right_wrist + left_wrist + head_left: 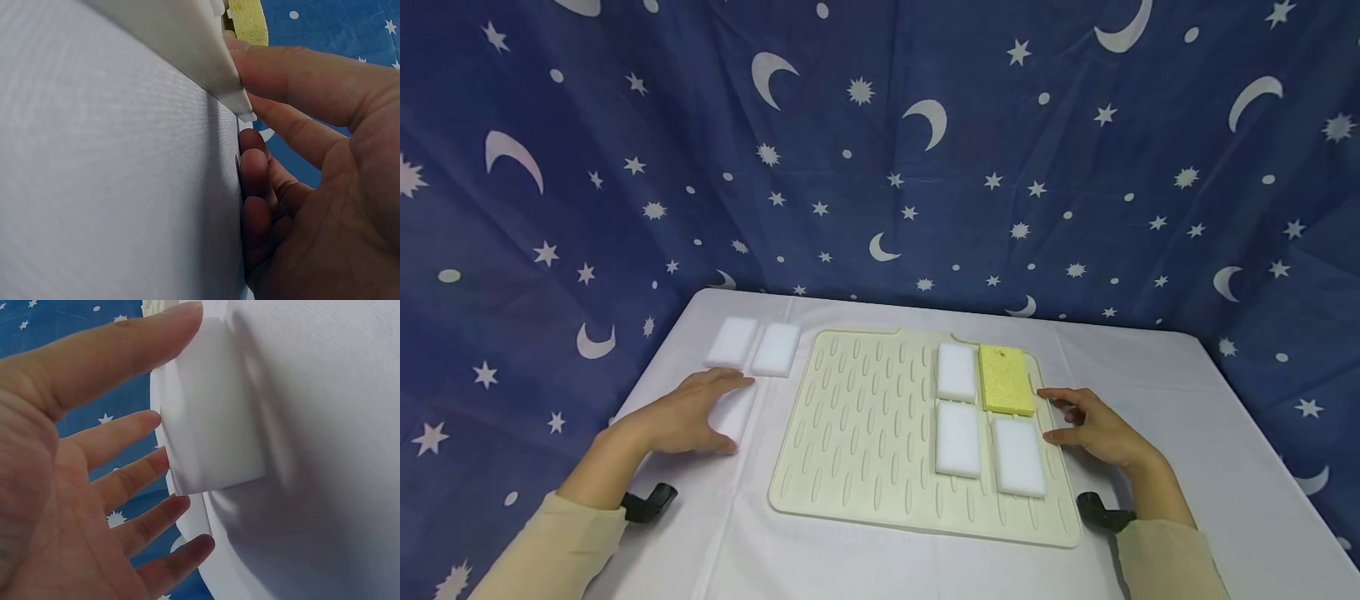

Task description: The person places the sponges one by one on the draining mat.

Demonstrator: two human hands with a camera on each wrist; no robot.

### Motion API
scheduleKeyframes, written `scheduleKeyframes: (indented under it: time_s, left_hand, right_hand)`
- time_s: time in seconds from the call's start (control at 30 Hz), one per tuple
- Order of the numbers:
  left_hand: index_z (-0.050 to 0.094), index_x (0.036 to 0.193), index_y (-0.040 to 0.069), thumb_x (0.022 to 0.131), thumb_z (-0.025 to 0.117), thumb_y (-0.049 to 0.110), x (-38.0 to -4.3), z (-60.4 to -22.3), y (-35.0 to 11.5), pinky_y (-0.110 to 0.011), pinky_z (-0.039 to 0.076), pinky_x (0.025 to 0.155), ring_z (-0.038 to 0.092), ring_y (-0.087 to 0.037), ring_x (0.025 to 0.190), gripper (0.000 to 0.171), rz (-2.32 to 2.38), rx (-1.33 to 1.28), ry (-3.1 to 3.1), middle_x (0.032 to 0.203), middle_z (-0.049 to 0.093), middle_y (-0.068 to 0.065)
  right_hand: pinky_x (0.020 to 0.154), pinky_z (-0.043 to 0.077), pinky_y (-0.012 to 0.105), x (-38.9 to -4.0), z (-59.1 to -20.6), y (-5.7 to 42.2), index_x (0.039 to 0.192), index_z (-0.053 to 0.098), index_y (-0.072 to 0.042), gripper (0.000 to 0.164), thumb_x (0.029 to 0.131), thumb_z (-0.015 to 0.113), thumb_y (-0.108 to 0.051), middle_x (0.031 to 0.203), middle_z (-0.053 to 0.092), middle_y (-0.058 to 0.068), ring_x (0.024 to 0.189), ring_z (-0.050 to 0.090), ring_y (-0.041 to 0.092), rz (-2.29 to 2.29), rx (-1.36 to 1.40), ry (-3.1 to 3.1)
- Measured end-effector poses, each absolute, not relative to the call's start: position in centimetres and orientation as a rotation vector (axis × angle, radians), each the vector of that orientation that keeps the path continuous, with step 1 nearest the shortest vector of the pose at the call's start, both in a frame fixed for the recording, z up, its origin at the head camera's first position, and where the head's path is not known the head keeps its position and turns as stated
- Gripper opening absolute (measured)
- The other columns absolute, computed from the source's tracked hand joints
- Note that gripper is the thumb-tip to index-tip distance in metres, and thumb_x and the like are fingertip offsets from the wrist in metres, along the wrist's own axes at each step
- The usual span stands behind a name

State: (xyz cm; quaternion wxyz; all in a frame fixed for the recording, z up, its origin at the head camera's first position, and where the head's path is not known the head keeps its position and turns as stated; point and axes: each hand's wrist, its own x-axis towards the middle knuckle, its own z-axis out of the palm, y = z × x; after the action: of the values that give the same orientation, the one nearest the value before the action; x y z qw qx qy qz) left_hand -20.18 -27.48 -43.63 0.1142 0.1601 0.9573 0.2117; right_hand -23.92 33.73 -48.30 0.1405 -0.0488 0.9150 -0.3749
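On the left of the table, my left hand (681, 412) reaches over a white sponge block (733, 414), its thumb and fingers spread around it. In the left wrist view that white block (215, 419) stands out beyond the straight fingers, with nothing gripped. My right hand (1093, 429) is by the right edge of a cream ridged mat (857, 467). Its thumb and index finger reach to the mat's rim (200, 56), while the other fingers bend loosely near the cloth. A yellow sponge (1006, 380) lies on the mat close to this hand.
Three white blocks share the mat with the yellow sponge: one at the back (957, 372), one in front of it (957, 439) and one at the right (1018, 457). Two more (732, 342) lie at the table's back left. A blue star-patterned curtain (880, 167) hangs behind.
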Motion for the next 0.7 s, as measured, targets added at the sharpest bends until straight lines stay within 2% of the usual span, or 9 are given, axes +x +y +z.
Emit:
scheduleKeyframes:
  time_s: [0.3,0.7]
  left_hand:
    - [0.050,0.152,0.007,0.071,0.094,0.033,-20.1,-43.0,-27.0,-0.066,0.034,0.113,0.037,-0.047,0.143,0.096,0.637,0.529,2.834,0.156,0.044,-0.021]
    - [0.047,0.155,0.010,0.077,0.090,0.035,-20.7,-41.9,-25.4,-0.066,0.034,0.114,0.035,-0.045,0.145,0.093,0.599,0.567,2.845,0.158,0.042,-0.018]
  right_hand:
    - [0.084,0.038,0.038,-24.0,-48.5,33.8,0.149,0.055,-0.014,0.077,0.079,0.087,-0.023,0.128,0.043,0.015,0.108,0.039,0.027,-1.080,-0.157,2.663]
    - [0.084,0.037,0.038,-24.0,-48.4,33.8,0.150,0.054,-0.014,0.078,0.080,0.087,-0.024,0.129,0.042,0.015,0.109,0.039,0.027,-1.090,-0.163,2.656]
